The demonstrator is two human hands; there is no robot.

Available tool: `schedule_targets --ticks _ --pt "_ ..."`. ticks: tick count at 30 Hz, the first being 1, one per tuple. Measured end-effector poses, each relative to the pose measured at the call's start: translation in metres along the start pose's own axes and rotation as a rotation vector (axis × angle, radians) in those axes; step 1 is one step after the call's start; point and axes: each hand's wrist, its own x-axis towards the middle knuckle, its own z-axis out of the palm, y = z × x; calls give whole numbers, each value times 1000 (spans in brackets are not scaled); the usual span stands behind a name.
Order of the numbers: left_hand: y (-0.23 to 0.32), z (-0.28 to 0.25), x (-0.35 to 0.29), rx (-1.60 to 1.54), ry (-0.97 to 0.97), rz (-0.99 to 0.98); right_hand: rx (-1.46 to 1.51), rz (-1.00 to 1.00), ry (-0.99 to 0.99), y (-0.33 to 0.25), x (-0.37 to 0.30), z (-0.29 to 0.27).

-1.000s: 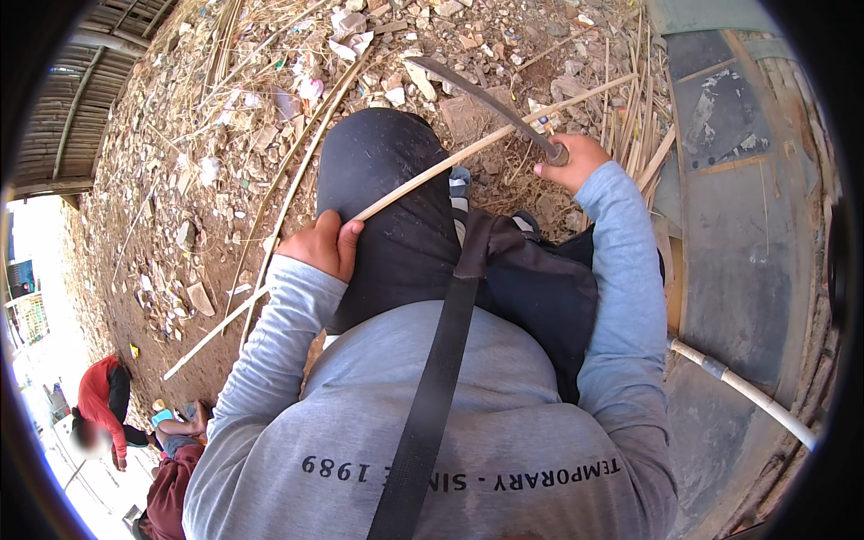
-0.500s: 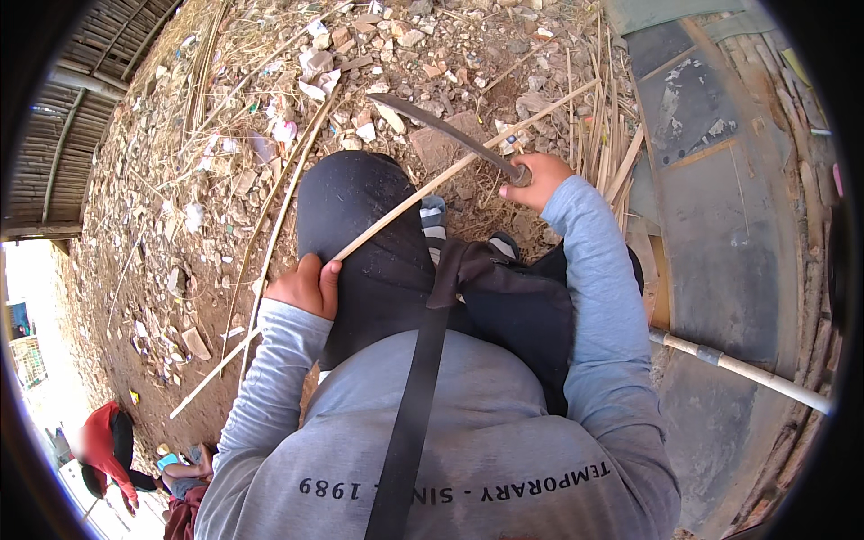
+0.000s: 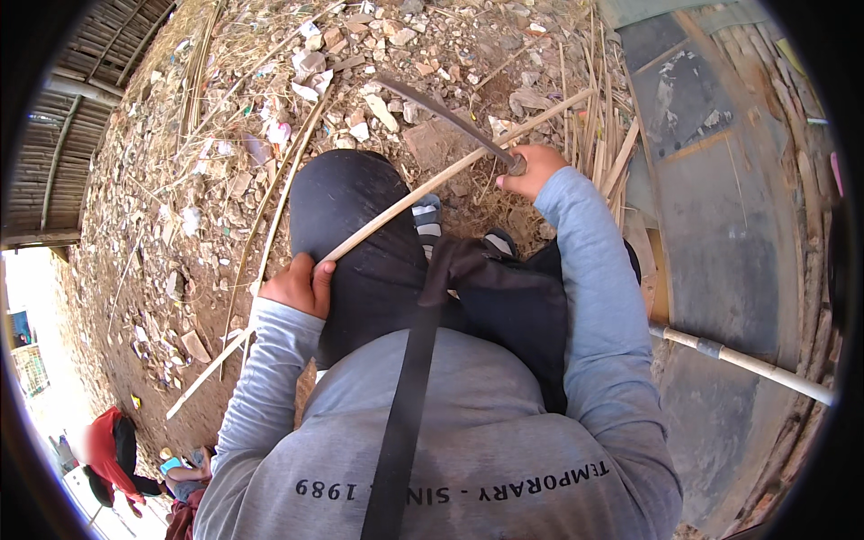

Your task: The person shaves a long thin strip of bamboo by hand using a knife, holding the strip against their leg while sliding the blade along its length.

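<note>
A long pale bamboo strip slants across my dark-clad knee, from low on the left up to the right. My left hand is closed round it beside the knee, thumb along the strip, and its lower end sticks out past my sleeve. In my right hand is the handle of a curved machete. Its dark blade points up and to the left and crosses the strip just beyond my fist. Whether the edge bites into the strip, I cannot tell.
Rubble and litter cover the ground. More bamboo strips lie at the right, others at the left. Dark sheets and a pale pole are on the right. A person in red bends at the lower left, beside another person's legs.
The machete has swung slightly, its blade now steeper and its crossing with the strip closer to my right hand. Both hands have shifted a little to the left in view.
</note>
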Motion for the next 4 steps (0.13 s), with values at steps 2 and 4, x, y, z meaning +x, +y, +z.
schedule_targets --ticks 2,4 --pt "-9 2 4 -129 -7 70 63 -67 -135 4 -5 -5" --pt "-8 3 7 -133 -33 57 383 37 -234 12 -2 -1"
